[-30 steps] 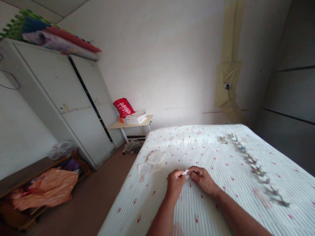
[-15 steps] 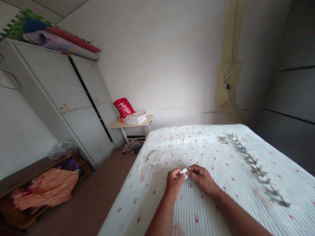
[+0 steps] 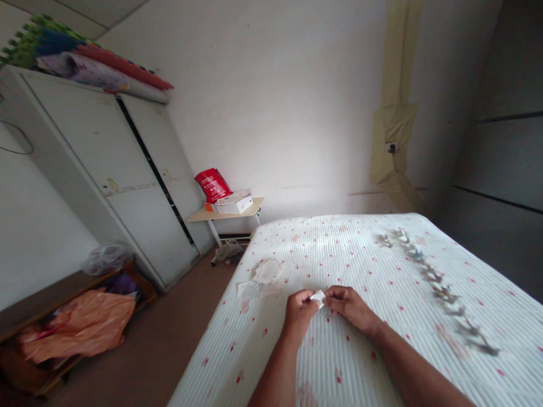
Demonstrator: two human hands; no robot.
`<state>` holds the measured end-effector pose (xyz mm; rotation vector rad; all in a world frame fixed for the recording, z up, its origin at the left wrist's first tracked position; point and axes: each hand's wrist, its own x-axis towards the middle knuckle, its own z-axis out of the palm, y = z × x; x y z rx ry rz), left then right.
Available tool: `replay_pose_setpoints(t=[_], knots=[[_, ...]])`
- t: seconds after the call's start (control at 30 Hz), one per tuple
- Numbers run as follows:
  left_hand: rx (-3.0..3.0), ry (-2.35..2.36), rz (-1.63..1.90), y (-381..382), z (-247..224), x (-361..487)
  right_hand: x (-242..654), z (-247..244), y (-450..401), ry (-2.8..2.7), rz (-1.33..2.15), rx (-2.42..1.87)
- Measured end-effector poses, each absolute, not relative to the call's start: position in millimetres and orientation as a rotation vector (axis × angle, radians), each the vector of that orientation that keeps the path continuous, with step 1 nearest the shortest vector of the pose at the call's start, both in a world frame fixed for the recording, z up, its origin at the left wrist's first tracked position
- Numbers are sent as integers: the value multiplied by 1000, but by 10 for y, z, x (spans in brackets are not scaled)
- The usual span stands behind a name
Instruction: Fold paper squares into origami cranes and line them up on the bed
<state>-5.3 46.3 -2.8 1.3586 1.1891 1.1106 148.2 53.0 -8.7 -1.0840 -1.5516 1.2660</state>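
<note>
A small folded white paper (image 3: 318, 298) is held just above the quilted white bed cover with red dots (image 3: 271, 390). My left hand (image 3: 299, 312) pinches its left side, fingers closed. On its right side, my right hand (image 3: 348, 306) grips the edge between thumb and fingers. Several printed paper pieces (image 3: 268, 272) lie loosely stacked on the bed to the left of my hands. A slanting row of small folded paper figures (image 3: 443, 293) runs along the right part of the bed; their exact shapes are blurred.
Beyond the bed's far left corner stands a small table (image 3: 199, 215) with a red bag (image 3: 212, 185) and a white box (image 3: 235, 205). A grey cabinet (image 3: 89, 152) is at the left, near a wooden bench (image 3: 42, 294) with an orange cloth (image 3: 85, 325).
My right hand's fingers have shifted slightly on the paper, and more of the paper shows between my hands. The bed and the things on it look the same.
</note>
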Motion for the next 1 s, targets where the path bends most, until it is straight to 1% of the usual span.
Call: replay_pose_setpoints(t=[0.27, 0.47, 0.67, 0.8, 1.0], knots=[[1328, 1112, 1098, 462, -30, -19, 1471, -56, 500, -1513, 1256, -1111], [1368, 1095, 1121, 461, -53, -34, 1454, -82, 499, -1553, 1226, -1035], [1698, 1260, 1136, 448, -122, -47, 1481, -21, 487, -1487, 1052, -983], [1969, 1360, 1111, 404, -82, -43, 1505, 35, 465, -1581, 958, -926], [2095, 1380, 1074, 380, -47, -30, 1496, 57, 440, -1644, 885, -954]])
